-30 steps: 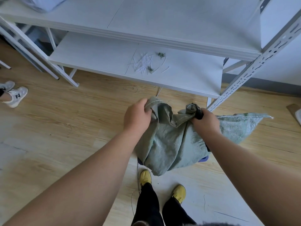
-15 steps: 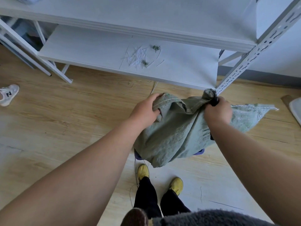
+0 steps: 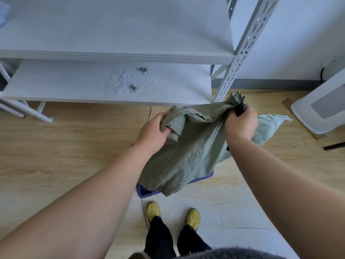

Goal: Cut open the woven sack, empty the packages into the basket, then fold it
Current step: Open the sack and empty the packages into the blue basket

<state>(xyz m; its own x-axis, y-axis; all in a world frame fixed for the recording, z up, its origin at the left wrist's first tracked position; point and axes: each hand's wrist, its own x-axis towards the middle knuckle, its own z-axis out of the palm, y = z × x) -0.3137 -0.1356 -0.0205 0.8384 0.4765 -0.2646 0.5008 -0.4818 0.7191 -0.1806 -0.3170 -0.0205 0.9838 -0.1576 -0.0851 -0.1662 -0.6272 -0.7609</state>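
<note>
Gripping the green woven sack (image 3: 188,156) at two bunched spots along its upper edge, both hands held it up above the floor. Left hand (image 3: 153,132) curled round a gathered fold with the stitched hem showing beside the thumb. Right hand (image 3: 239,122) clenched round another wad of the cloth together with a dark handle (image 3: 240,109) poking out of the fist; could not tell what tool it belonged to. Hung slack and crumpled between the two grips, with one corner trailing out to the right past the right wrist. Draped over a blue basket (image 3: 147,191) on the floor just ahead of two yellow shoes (image 3: 153,212); only the near rim and a stretch of the right edge showed, so could not tell what lay inside. Could not see into the sack either.

Stood before a white metal shelf rack (image 3: 240,53), its lower shelf (image 3: 56,85) carrying a scatter of cut white strands (image 3: 124,82) and small green tufts. Off to the right, on the wooden floor (image 3: 56,156), sat a white appliance (image 3: 321,107) against the wall.
</note>
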